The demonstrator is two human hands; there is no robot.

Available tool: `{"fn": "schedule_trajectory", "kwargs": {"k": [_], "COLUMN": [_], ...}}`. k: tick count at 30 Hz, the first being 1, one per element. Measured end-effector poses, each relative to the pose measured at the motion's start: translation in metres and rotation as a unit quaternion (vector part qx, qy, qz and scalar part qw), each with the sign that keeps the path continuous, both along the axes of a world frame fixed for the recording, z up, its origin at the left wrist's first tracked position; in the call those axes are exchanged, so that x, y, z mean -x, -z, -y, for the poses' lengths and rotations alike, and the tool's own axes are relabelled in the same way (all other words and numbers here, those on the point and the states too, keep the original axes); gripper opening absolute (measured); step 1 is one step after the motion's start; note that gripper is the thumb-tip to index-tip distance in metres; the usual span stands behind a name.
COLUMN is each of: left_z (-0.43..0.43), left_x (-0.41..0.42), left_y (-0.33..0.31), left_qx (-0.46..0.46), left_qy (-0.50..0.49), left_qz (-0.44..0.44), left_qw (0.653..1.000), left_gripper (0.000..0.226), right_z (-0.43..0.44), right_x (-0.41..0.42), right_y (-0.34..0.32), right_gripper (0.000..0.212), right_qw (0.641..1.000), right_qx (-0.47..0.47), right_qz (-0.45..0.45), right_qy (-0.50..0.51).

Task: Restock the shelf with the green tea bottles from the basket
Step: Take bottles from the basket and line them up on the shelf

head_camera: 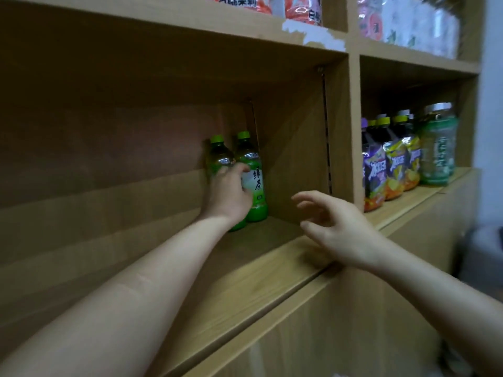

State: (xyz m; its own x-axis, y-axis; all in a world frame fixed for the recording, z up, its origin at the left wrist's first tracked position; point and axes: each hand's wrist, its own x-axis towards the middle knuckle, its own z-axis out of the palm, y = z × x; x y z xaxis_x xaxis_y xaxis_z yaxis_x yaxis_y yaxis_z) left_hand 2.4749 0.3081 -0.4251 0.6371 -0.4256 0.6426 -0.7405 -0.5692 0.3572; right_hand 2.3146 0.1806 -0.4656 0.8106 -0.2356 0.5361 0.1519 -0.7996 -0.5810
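Green tea bottles (254, 175) upright at shelf (272, 257) rear corner.
Left hand (228, 194) grasps the left bottle (219, 156); right hand (334, 227), at 4 o'clock, released, fingers spread.

Both forearms are bare, with no sleeves, down to the left hand (227, 195) and right hand (336, 228).

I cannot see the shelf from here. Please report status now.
Left hand gripping a green tea bottle standing at the shelf's back corner, beside a second bottle. Right hand open, empty. Nothing in the way.
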Motion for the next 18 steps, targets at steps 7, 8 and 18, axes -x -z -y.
{"fn": "schedule_trajectory", "kwargs": {"k": [7,8,18], "left_z": [0.06,0.072,0.234], "left_x": [0.162,0.184,0.382], "left_y": [0.004,0.01,0.136], "left_qx": [-0.013,-0.024,-0.105], "left_qy": [0.264,0.284,0.467], "left_qz": [0.086,0.088,0.065], "left_qw": [0.961,0.955,0.876], "left_gripper": [0.016,0.016,0.026], "right_z": [0.061,0.076,0.249], "right_x": [0.139,0.164,0.432], "right_y": [-0.026,-0.024,0.075], "right_gripper": [0.016,0.015,0.015], "right_qw": [0.978,0.972,0.956], "right_qx": [0.167,0.183,-0.059], "right_qz": [-0.109,-0.124,-0.158], "right_qy": [0.054,0.074,0.238]}}
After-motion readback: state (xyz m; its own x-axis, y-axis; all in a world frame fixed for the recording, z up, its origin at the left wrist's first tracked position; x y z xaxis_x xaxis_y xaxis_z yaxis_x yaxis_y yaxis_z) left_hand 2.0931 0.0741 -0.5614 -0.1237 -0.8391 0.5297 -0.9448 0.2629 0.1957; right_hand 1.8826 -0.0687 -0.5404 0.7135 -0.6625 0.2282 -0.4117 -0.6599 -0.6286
